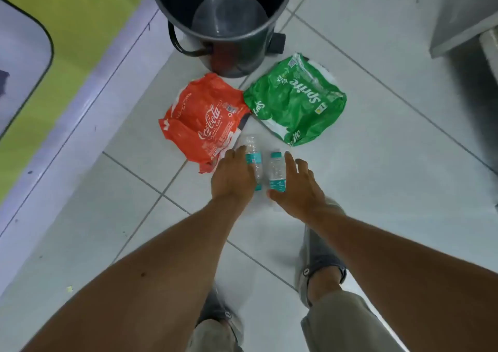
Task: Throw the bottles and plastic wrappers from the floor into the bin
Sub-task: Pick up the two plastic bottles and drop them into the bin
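Observation:
Two small clear plastic bottles with teal labels lie side by side on the white tiled floor. My left hand (234,176) rests over the left bottle (252,155), partly covering it; whether it grips it is unclear. Beside the right bottle (276,172) my right hand (297,187) has its fingers spread, the thumb at the bottle's base. Just beyond lie a red Coca-Cola plastic wrapper (203,121) and a green Sprite plastic wrapper (295,100). The dark grey bin (244,55) stands open behind them, nothing visible inside.
A yellow-green mat (72,36) with a pale border runs along the left. A grey cabinet corner (458,22) stands at the upper right. My two shod feet (320,260) are planted on the tiles below my arms.

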{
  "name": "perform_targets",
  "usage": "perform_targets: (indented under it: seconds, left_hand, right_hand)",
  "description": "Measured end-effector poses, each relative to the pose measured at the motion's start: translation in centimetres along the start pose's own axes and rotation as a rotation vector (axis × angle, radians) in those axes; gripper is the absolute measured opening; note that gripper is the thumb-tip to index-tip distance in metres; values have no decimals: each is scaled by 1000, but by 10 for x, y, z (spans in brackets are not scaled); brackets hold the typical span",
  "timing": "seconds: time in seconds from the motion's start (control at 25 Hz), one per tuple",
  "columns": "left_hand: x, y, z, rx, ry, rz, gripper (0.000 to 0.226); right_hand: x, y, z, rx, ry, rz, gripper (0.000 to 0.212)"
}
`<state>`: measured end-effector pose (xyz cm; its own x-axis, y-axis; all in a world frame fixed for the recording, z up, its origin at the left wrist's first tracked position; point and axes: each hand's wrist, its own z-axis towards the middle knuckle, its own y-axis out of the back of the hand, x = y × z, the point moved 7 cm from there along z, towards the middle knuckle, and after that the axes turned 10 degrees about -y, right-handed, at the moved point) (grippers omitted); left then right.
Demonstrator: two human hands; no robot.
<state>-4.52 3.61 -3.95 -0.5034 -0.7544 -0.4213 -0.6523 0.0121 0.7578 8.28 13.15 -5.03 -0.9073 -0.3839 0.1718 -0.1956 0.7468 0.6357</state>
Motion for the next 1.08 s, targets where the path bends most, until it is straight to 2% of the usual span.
perform_targets:
  seconds: [0.08,0.24,0.44,0.52,0.76,0.96,1.08]
  left_hand:
    - [9,-14,7,-48,143,-130,55]
    - [10,-40,14,-2,273,-255,56]
    - [8,-30,1,2,267,-316,49]
    - [3,-5,-14,-25,221,-312,50]
    - [-19,127,-45,-134,98,-233,54]
    - [-28,242,-22,-264,67,-135,50]
    - [-35,277,1,-298,42,-112,49]
  right_hand:
    - [-3,-10,9,-43,-45,93,102]
    - [-5,-29,19,-60,-67,165,91]
    - [-6,-20,9,-53,-73,193,87]
    - [-2,0,-7,-87,-36,169,87]
    - [31,121,-61,-222,77,78,86]
    - [98,230,-68,-354,193,39,85]
    - [142,266,-58,-371,287,-32,81]
